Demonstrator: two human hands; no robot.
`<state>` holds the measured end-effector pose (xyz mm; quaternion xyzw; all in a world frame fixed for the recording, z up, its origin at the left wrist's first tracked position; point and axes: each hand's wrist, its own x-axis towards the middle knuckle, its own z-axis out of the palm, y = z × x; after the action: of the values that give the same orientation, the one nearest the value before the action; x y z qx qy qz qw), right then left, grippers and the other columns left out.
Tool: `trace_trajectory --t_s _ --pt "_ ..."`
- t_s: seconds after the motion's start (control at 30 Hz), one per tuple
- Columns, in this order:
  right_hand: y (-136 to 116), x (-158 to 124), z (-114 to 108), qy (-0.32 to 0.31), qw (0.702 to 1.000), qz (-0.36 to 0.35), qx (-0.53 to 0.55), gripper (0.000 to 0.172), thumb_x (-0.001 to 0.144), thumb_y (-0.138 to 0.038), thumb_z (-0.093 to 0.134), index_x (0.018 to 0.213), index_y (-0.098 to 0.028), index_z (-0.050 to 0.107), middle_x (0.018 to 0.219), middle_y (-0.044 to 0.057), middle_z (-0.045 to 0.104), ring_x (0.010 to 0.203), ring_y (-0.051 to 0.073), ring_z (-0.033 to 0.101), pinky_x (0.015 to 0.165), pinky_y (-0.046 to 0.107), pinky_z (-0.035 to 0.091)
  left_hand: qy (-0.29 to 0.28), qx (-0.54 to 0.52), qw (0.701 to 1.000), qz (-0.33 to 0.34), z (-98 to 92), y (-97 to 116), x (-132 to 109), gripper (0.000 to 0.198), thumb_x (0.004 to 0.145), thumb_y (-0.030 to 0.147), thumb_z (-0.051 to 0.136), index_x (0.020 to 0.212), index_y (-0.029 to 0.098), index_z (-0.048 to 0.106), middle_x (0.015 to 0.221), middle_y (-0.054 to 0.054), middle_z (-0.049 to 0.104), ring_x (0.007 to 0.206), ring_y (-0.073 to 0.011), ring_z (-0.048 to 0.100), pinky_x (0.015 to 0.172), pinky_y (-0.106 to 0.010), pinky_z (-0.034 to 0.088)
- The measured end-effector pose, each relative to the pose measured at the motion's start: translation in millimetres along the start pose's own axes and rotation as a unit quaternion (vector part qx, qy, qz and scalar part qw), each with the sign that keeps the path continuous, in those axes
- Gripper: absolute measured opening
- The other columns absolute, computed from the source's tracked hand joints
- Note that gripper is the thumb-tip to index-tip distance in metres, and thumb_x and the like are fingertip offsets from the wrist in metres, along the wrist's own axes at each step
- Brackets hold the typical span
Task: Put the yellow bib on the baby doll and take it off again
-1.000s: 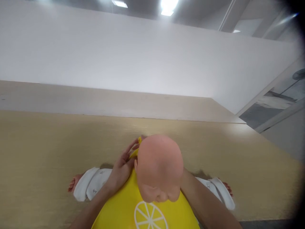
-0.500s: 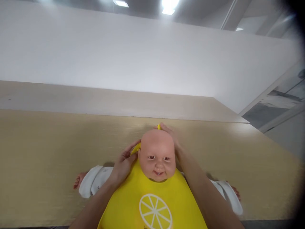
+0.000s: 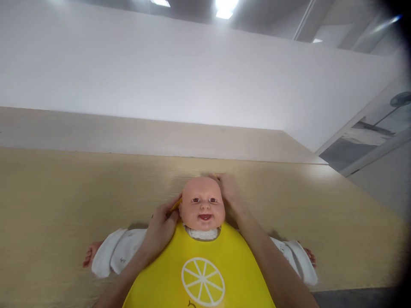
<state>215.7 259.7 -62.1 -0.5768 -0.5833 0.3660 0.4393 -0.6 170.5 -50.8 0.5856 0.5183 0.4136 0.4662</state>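
Observation:
A baby doll (image 3: 203,192) lies on its back, head toward the far side, mouth slightly open. Over its chest is a yellow bib (image 3: 167,273) with a white citrus-slice print. My left hand (image 3: 164,222) is closed on one neck strap of the bib, beside the doll's head. Behind the top of the head, on the right, my right hand (image 3: 227,187) is closed around the other strap, of which only a thin yellow edge shows. The strap ends behind the head are hidden. White sleeves (image 3: 123,248) cover the doll's spread arms.
The doll rests on a light wooden table (image 3: 64,205). A paler raised strip (image 3: 144,134) runs along its back edge, with a white partition (image 3: 160,72) behind. The table's right edge slants toward a grey floor area (image 3: 349,149).
The doll's head has tipped back and shifted slightly left, exposing the white collar under the chin. My right hand has curled behind the head, and the strap tip there shows less.

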Motion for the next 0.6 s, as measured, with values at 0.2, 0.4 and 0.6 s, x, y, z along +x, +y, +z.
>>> trace_trajectory --t_s 0.2,0.4,0.6 --pt "5.1 2.6 -2.5 -0.021 0.991 -0.016 -0.128 0.038 0.086 -0.033 0.044 0.052 -0.017 0.049 0.061 0.006 0.061 0.074 0.021 0.058 0.064 0.028 0.041 0.004 0.061 0.998 -0.015 -0.2 0.2 -0.8 0.052 0.080 0.022 0.044 0.131 0.020 0.056 0.131 -0.002 0.059 0.125 -0.0238 0.051 0.108 -0.038 0.036" --pt "13.4 8.0 -2.4 -0.025 0.988 -0.020 -0.153 0.035 0.085 -0.030 0.049 0.053 -0.018 0.050 0.063 0.007 0.062 0.079 0.023 0.060 0.068 0.029 0.043 0.004 0.065 0.997 -0.031 -0.1 -1.2 -1.4 0.054 0.080 0.021 0.044 0.133 0.022 0.054 0.133 -0.002 0.057 0.125 -0.0223 0.051 0.108 -0.037 0.036" --pt "20.1 11.2 -3.8 -0.074 0.979 -0.042 -0.184 0.032 0.085 -0.034 0.054 0.057 -0.019 0.054 0.068 0.009 0.065 0.086 0.024 0.061 0.070 0.029 0.044 0.010 0.085 0.996 -0.037 0.4 0.5 -1.9 0.054 0.080 0.020 0.042 0.133 0.024 0.054 0.133 -0.001 0.057 0.126 -0.0209 0.049 0.109 -0.037 0.033"
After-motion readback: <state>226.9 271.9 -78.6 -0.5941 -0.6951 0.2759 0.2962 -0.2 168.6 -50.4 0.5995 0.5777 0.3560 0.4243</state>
